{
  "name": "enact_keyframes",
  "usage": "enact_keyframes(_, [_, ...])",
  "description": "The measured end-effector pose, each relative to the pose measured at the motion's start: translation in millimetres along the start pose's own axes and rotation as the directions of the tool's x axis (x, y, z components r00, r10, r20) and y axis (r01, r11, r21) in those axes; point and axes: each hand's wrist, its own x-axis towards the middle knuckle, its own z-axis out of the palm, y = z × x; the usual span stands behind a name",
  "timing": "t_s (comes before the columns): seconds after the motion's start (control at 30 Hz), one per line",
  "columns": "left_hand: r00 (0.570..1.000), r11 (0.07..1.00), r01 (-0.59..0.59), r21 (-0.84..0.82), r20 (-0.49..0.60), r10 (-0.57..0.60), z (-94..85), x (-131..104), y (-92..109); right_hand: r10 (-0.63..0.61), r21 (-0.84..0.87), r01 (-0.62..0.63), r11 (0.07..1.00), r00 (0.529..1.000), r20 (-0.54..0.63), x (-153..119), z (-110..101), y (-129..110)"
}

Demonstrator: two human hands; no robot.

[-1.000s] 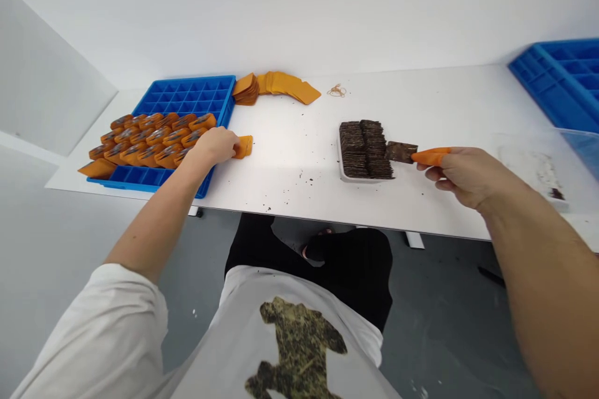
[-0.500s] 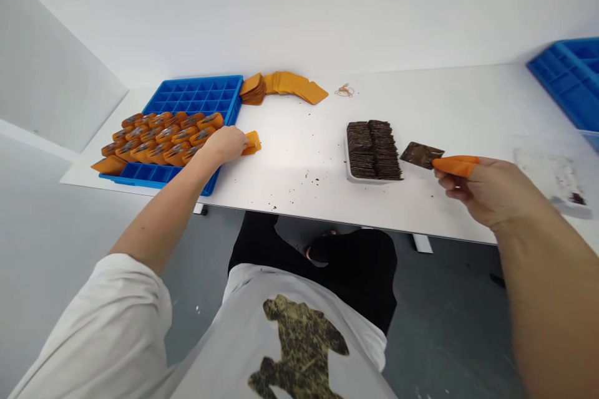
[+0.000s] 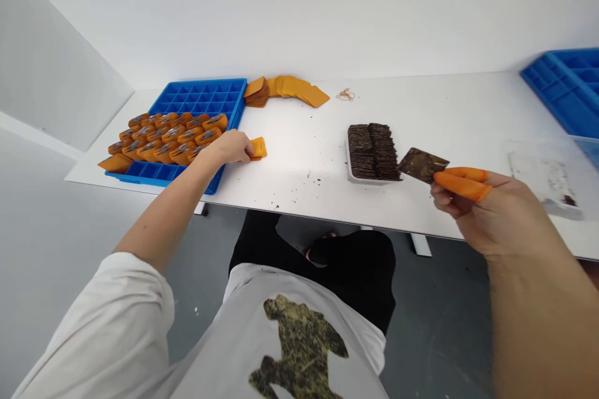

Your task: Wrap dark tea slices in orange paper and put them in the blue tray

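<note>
My left hand [image 3: 234, 147] is closed on a small orange-yellow paper envelope [image 3: 258, 148], low over the white table beside the blue divided tray [image 3: 214, 181]. Its fingertips are partly hidden behind the hand. Orange finger covers show on my right hand [image 3: 477, 199], which pinches a thin dark brown square sheet [image 3: 423, 165] by one corner. That sheet is just right of a white box [image 3: 348, 159] packed with two rows of similar dark sheets [image 3: 374, 151]. Several filled orange envelopes [image 3: 166, 137] stand in rows in the tray.
More orange envelopes [image 3: 299, 88] lie fanned along the wall, near a few rubber bands [image 3: 345, 95]. At the right are another blue divided tray [image 3: 561, 84] and a clear container [image 3: 545, 184] with dark crumbs. Dark flakes are scattered on the table [image 3: 299, 168].
My right hand has come slightly nearer and lower, still pinching the dark sheet, which now appears larger. The left hand keeps the envelope at nearly the same spot. The view has shifted slightly.
</note>
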Motion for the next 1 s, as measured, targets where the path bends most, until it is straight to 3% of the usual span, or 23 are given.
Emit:
enact_keyframes(0.17, [0.999,0.995,0.024,-0.093,0.036,-0.021,-8.7,2,-5,0.019,0.007,-0.019,1.0,0.997,0.074,-21,8,0])
enact_keyframes(0.27, [0.998,1.0,-0.004,0.003,0.058,0.004,-9.3,5,-2,0.031,0.008,-0.032,0.999,0.994,0.104,-32,12,1])
enact_keyframes(0.37, [1.0,0.995,-0.005,0.103,0.009,0.004,-2.7,4,7,0.034,0.012,-0.036,0.999,0.99,0.133,-42,15,5])
enact_keyframes(0.47, [0.994,0.993,0.049,0.11,-0.101,-0.038,1.9,-4,16,0.02,0.001,-0.021,1.0,0.984,0.177,-47,13,14])
enact_keyframes(0.57, [0.961,0.991,0.107,0.083,-0.265,-0.081,-3.8,-18,18,-0.01,0.003,0.009,1.0,0.977,0.212,-49,10,25])
enact_keyframes(0.63, [0.904,0.995,0.098,-0.013,-0.417,-0.094,-10.2,-30,16,-0.019,0.019,0.015,1.0,0.978,0.206,-49,9,32])
enact_keyframes(0.7, [0.818,0.977,0.006,-0.213,-0.562,-0.127,-12.8,-44,15,-0.009,0.042,0.001,0.999,0.982,0.189,-50,11,38])
enact_keyframes(0.77, [0.747,0.868,-0.148,-0.474,-0.629,-0.216,-8.4,-59,17,-0.01,0.074,-0.004,0.997,0.982,0.188,-51,14,43])
enact_keyframes(0.8, [0.741,0.771,-0.224,-0.596,-0.618,-0.262,-3.5,-67,21,-0.016,0.09,-0.002,0.996,0.981,0.193,-53,16,45])
enact_keyframes(0.9, [0.8,0.385,-0.395,-0.834,-0.518,-0.302,17.6,-89,42,-0.047,0.11,0.024,0.994,0.975,0.217,-57,24,46])
enact_keyframes(1.0, [0.863,0.041,-0.441,-0.897,-0.436,-0.254,38.0,-107,68,-0.08,0.145,0.039,0.989,0.955,0.286,-64,39,38])
